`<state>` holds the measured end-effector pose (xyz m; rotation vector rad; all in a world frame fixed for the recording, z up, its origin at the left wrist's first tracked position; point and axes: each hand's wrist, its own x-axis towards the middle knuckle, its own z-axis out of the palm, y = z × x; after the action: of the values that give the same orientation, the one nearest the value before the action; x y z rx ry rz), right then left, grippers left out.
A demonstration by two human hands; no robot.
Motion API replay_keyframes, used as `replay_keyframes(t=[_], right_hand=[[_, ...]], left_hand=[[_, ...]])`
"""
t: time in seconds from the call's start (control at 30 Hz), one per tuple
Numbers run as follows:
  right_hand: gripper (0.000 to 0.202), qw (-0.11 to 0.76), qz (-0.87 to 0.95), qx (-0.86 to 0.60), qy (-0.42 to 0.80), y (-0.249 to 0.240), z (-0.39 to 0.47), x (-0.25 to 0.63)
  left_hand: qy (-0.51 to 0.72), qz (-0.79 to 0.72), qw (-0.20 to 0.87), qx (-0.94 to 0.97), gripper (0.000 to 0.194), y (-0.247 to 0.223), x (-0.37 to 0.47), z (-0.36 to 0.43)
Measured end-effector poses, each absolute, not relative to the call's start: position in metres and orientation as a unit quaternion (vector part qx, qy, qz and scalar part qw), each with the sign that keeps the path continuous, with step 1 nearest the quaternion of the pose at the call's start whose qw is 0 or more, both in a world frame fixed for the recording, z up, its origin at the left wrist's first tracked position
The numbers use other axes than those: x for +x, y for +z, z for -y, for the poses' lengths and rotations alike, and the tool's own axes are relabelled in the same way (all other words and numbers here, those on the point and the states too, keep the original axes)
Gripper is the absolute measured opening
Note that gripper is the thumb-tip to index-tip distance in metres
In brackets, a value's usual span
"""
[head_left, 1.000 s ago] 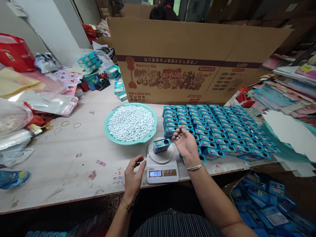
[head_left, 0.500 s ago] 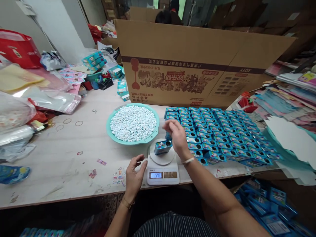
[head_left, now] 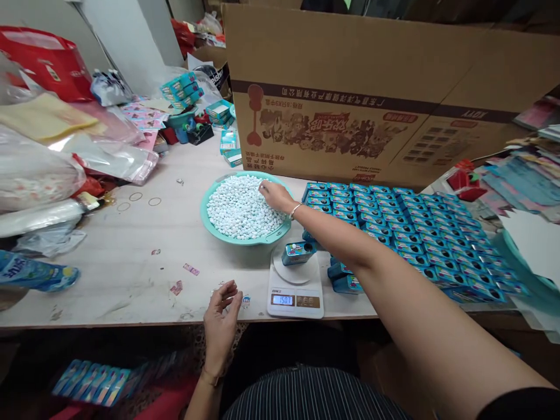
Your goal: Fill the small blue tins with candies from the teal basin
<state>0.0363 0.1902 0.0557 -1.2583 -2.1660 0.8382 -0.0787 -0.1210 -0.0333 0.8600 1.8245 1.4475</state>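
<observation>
My right hand (head_left: 276, 196) reaches over the right part of a turquoise basin (head_left: 209, 225). Its fingers are pinched together at the surface of the small white candies (head_left: 238, 210) heaped there; whatever they hold is hidden. In front of the basin stands a white digital kitchen scale (head_left: 276, 285) reading about 150.7. A small blue tin (head_left: 297, 256) with a dark round hole in its top rests on the scale's plate, a white candy showing on its lid. My left hand (head_left: 222, 309), empty and loosely curled with thumb apart from the fingers, hovers by the table's front edge, left of the scale.
Rows of similar blue tins (head_left: 415, 233) fill the table's right side, partly behind my right arm. A large cardboard box (head_left: 332, 52) stands behind them. Plastic bags (head_left: 35, 181) and a blue pack (head_left: 39, 271) lie at left. More blue tins (head_left: 91, 382) are below the table.
My right hand has moved from beside the scale up and left into the basin of candies. My left hand has shifted slightly left. The scale reading has dropped from about 154.9. The view has shifted.
</observation>
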Motion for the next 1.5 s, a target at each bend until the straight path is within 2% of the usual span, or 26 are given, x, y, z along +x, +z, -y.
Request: replay_keyframes(t=[0.07,0.17,0.27,0.4,0.53,0.77,0.87,1.07,1.27,1.5], right_hand=[[0.017,0.341,0.646,-0.488,0.477,0.063,-0.199,0.038],[0.018,0.393,0.375,-0.451,0.708,0.074,-0.204,0.04],[0.023,0.419,0.206,-0.393,0.793,0.082,-0.199,0.042],[0.035,0.441,0.129,-0.369,0.808,0.096,-0.18,0.053],[0.033,0.466,0.167,-0.324,0.806,0.104,-0.148,0.087],[0.026,0.586,0.185,-0.351,0.706,0.082,-0.082,0.137],[0.029,0.635,0.183,-0.359,0.66,0.071,-0.067,0.134],[0.029,0.662,0.175,-0.355,0.637,0.06,-0.056,0.123],[0.029,0.645,0.117,-0.328,0.681,0.06,-0.063,0.137],[0.027,0.646,0.041,-0.285,0.707,0.065,-0.064,0.162]], left_hand=[[0.552,-0.692,0.329,0.329,0.055,-0.036,-0.078,0.119],[0.55,-0.684,0.335,0.343,0.054,-0.035,-0.075,0.113],[0.547,-0.674,0.334,0.368,0.051,-0.034,-0.071,0.108],[0.543,-0.658,0.326,0.407,0.043,-0.031,-0.064,0.104],[0.532,-0.625,0.271,0.503,0.029,-0.019,-0.051,0.091],[0.455,-0.542,0.031,0.705,0.025,0.013,-0.013,0.044],[0.389,-0.557,-0.015,0.734,0.024,0.018,-0.001,0.031],[0.332,-0.567,-0.039,0.752,0.023,0.016,0.008,0.022],[0.325,-0.555,-0.037,0.765,0.026,0.012,0.016,0.021],[0.367,-0.528,0.009,0.766,0.027,0.014,0.025,0.007]])
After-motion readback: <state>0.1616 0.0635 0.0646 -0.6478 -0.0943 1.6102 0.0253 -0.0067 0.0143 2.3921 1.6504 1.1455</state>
